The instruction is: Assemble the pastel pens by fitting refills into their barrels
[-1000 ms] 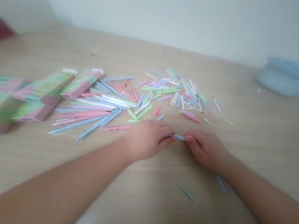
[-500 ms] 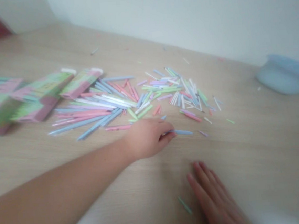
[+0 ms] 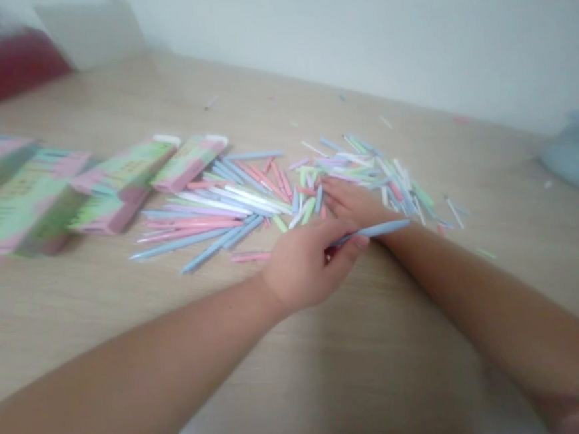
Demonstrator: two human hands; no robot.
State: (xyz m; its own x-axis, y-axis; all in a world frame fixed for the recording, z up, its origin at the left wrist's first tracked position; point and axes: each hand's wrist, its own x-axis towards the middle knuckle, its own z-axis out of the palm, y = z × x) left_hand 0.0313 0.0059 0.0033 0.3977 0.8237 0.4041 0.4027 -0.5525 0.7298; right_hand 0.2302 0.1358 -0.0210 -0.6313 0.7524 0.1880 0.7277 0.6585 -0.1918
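Observation:
My left hand (image 3: 310,262) is closed round a slim blue pen (image 3: 388,228), whose tapered end points right. Behind it my right hand (image 3: 351,199) reaches left into a loose heap of short pastel pieces (image 3: 309,205), its blurred fingers stretched out and touching the near side of the heap. These pieces look like pen caps and short tubes in green, white, blue, pink and purple. Left of the hands, longer pens (image 3: 204,224) in blue, pink and white lie fanned out on the wooden table (image 3: 260,353).
Several green-and-pink boxes (image 3: 125,170) lie in a row on the left. A red object (image 3: 12,68) and a pale panel (image 3: 89,32) stand at the back left, near the white wall (image 3: 355,31). A bluish translucent item (image 3: 575,154) lies at the right edge.
My right hand has moved from the near table forward and left to the heap. My left hand still holds the blue pen, slightly higher. The view has shifted left.

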